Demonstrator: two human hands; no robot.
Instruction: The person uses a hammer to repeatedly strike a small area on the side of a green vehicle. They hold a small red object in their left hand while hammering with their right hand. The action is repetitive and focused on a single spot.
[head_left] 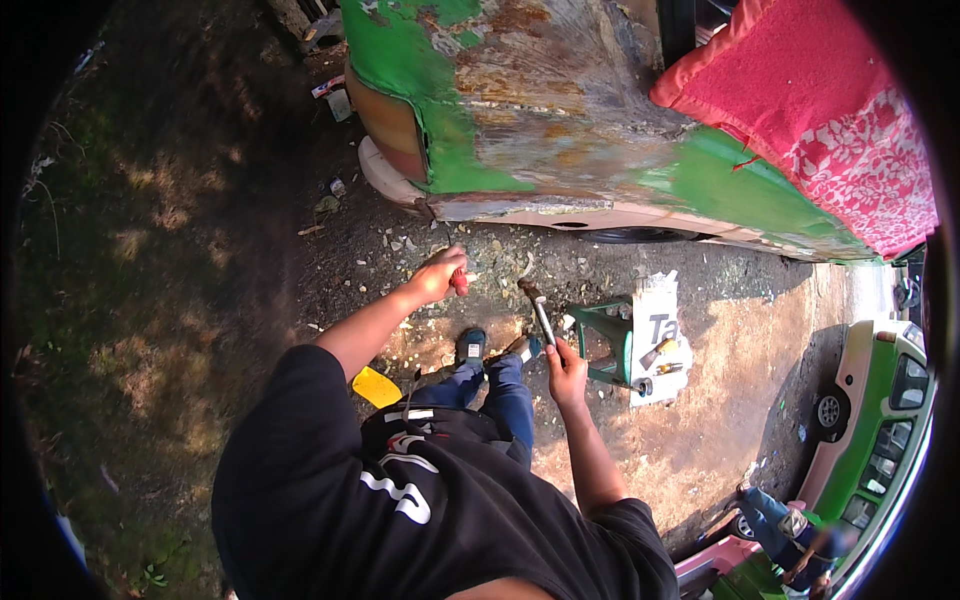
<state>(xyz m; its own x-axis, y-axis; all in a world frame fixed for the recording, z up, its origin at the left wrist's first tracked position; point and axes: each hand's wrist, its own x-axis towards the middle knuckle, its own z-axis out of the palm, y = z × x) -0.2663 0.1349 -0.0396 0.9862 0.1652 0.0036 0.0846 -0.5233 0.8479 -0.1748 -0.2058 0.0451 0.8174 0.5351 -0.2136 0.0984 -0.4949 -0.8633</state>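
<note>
My right hand is closed around the handle of a hammer, its head up and away from me, toward the damaged vehicle. My left hand is closed on a small red tool; its kind is hard to make out. Both hands are in front of the green vehicle, apart from its body. Bare, rusty and scraped metal covers much of its panel, with green paint around it. A pale bumper edge runs along its lower left.
A green stool stands right of the hammer, beside a white sheet with several tools on it. A yellow piece lies near my feet. Pink cloth drapes the vehicle. Another person is by a green van.
</note>
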